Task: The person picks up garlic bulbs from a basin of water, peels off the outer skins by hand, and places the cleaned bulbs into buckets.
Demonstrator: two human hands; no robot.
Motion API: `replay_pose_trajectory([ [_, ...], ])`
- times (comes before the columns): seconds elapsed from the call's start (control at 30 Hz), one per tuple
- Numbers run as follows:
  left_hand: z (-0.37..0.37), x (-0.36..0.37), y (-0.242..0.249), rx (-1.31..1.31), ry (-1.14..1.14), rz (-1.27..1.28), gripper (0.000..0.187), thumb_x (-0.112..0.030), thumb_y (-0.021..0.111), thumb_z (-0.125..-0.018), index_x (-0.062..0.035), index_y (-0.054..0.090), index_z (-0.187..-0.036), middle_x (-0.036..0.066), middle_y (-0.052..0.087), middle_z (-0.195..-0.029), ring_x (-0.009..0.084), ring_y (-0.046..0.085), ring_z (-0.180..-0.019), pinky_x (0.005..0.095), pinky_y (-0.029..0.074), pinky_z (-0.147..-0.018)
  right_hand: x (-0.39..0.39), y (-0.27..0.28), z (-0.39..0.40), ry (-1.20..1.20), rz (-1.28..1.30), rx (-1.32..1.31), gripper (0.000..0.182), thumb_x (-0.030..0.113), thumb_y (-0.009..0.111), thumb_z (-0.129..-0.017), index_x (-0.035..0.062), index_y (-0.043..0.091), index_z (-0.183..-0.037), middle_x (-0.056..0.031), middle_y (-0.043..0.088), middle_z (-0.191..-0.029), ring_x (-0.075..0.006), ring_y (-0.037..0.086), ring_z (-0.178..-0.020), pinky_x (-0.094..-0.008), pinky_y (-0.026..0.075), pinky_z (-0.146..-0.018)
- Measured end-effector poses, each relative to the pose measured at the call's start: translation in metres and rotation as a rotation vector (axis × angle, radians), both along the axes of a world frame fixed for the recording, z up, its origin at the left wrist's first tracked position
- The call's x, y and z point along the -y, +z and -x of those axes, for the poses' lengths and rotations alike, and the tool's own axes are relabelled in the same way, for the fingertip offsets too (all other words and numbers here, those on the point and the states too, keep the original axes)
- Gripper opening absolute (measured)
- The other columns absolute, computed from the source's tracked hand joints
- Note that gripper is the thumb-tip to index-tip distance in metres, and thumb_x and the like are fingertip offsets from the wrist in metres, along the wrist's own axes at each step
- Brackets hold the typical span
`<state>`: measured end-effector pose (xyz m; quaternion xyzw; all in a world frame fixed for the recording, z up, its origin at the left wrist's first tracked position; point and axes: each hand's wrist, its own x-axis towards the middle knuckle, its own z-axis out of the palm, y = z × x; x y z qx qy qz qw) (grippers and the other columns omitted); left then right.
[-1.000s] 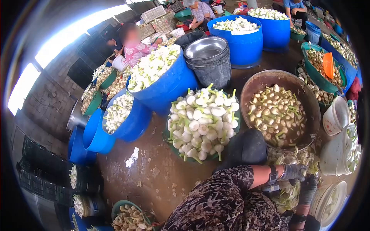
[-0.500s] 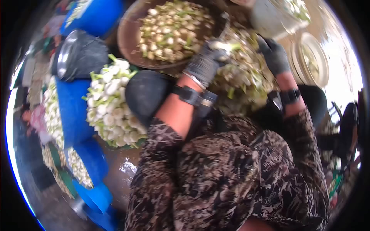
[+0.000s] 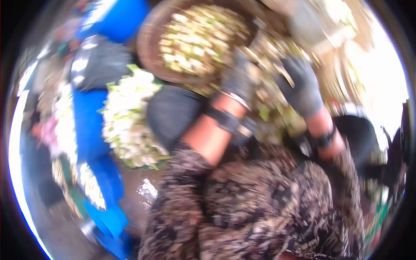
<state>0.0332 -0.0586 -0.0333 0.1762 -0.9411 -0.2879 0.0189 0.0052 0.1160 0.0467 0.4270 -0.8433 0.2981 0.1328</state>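
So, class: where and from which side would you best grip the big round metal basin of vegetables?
Probably by the basin's bare rim, one hand on each side, coming from the near edge. It is wide, shallow and heaped, so a level two-sided hold seems safest. Both gloved hands, left and right, are near it.

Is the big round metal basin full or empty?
Full: the metal basin holds a heap of pale green-white vegetable pieces, blurred, reaching near its rim.
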Motion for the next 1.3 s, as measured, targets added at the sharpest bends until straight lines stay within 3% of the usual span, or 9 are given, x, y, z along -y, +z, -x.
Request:
replay_pose_trajectory([
  [0.07,-0.007,-0.007,-0.02,-0.211,-0.128,0.071,0.053,-0.024,0.055,-0.092,0.003,0.04,-0.134,0.013,0.06,-0.111,0.0211,0.058,-0.099,0.0358,0.05,-0.084,0.003,-0.014,-0.001,0.08,-0.022,-0.066,0.019,0.017,0.067,-0.079,0.0051,0.062,-0.093,-0.0149,0.061,-0.089,-0.0364,0.056,-0.084,-0.0458,0.044,-0.078],
  [0.13,-0.028,-0.023,0.049,-0.158,0.236,-1.259,0.052,-0.034,0.045,-0.097,-0.0054,0.039,-0.141,0.009,0.053,-0.121,0.0172,0.05,-0.104,0.0305,0.041,-0.097,0.01,-0.017,-0.014,0.017,-0.052,0.032,0.011,0.015,0.066,-0.08,0.0056,0.064,-0.087,-0.0153,0.061,-0.082,-0.0352,0.056,-0.081,-0.0452,0.045,-0.073],
  [0.2,-0.017,-0.024,-0.003,-0.126,0.245,-1.502,0.063,-0.069,0.038,-0.09,-0.0149,0.06,-0.113,0.006,0.066,-0.095,0.0215,0.058,-0.075,0.0366,0.045,-0.056,0.013,-0.025,-0.013,0.037,-0.066,0.029,0.008,0.011,0.066,-0.08,0.0054,0.062,-0.084,-0.016,0.06,-0.079,-0.035,0.057,-0.078,-0.045,0.046,-0.069],
  [0.5,-0.015,-0.016,0.002,0.077,0.439,-1.551,0.058,-0.067,0.041,-0.09,-0.0193,0.056,-0.12,0.005,0.061,-0.115,0.0245,0.054,-0.099,0.0465,0.047,-0.074,0.025,-0.067,0.004,-0.061,-0.03,0.327,0.012,0.007,0.064,-0.082,0.0022,0.054,-0.078,-0.0189,0.058,-0.072,-0.0388,0.058,-0.069,-0.0435,0.045,-0.062],
  [0.6,0.059,-0.023,-0.169,-0.141,0.364,-1.687,0.063,-0.068,0.046,-0.087,-0.0178,0.051,-0.124,0.007,0.058,-0.117,0.0289,0.053,-0.101,0.0506,0.046,-0.082,0.022,-0.034,-0.007,-0.019,0.019,0.502,0.013,0.007,0.064,-0.082,0.0016,0.053,-0.077,-0.0195,0.058,-0.072,-0.0396,0.057,-0.069,-0.0435,0.045,-0.061],
  [0.7,0.015,-0.021,-0.055,0.151,0.479,-2.037,0.057,-0.061,0.044,-0.092,-0.0136,0.052,-0.123,0.009,0.058,-0.117,0.0321,0.052,-0.105,0.0593,0.04,-0.089,0.012,-0.035,-0.012,0.054,0.001,0.262,0.013,0.008,0.063,-0.083,0.0018,0.053,-0.077,-0.019,0.058,-0.072,-0.0402,0.056,-0.066,-0.043,0.045,-0.059],
  [0.73,0.077,-0.036,-0.18,0.21,0.467,-2.326,0.048,-0.05,0.035,-0.099,-0.0106,0.057,-0.118,0.011,0.059,-0.117,0.0341,0.052,-0.107,0.0656,0.035,-0.091,0.013,-0.035,-0.013,0.023,-0.042,0.203,0.013,0.008,0.062,-0.084,0.002,0.053,-0.077,-0.019,0.058,-0.072,-0.0404,0.056,-0.066,-0.0426,0.045,-0.058],
  [1.1,0.005,-0.041,0.011,-0.183,0.011,-1.132,0.067,-0.069,0.029,-0.093,-0.0111,0.063,-0.096,0.0,0.061,-0.079,0.0136,0.059,-0.065,0.0305,0.052,-0.055,-0.025,-0.061,0.03,-0.001,0.359,0.862,0.027,0.024,0.064,-0.092,-0.0024,0.064,-0.097,-0.0079,0.066,-0.078,-0.0099,0.055,-0.071,-0.0284,0.047,-0.067],
  [1.3,0.013,-0.047,0.004,0.003,0.148,-1.785,0.066,-0.066,0.037,-0.093,-0.0062,0.062,-0.104,0.006,0.066,-0.097,0.0203,0.065,-0.09,0.0354,0.056,-0.077,-0.053,-0.061,0.028,-0.075,0.166,0.709,0.032,0.019,0.073,-0.085,-0.0017,0.06,-0.107,-0.0074,0.067,-0.091,-0.0126,0.063,-0.081,-0.0292,0.052,-0.072],
])
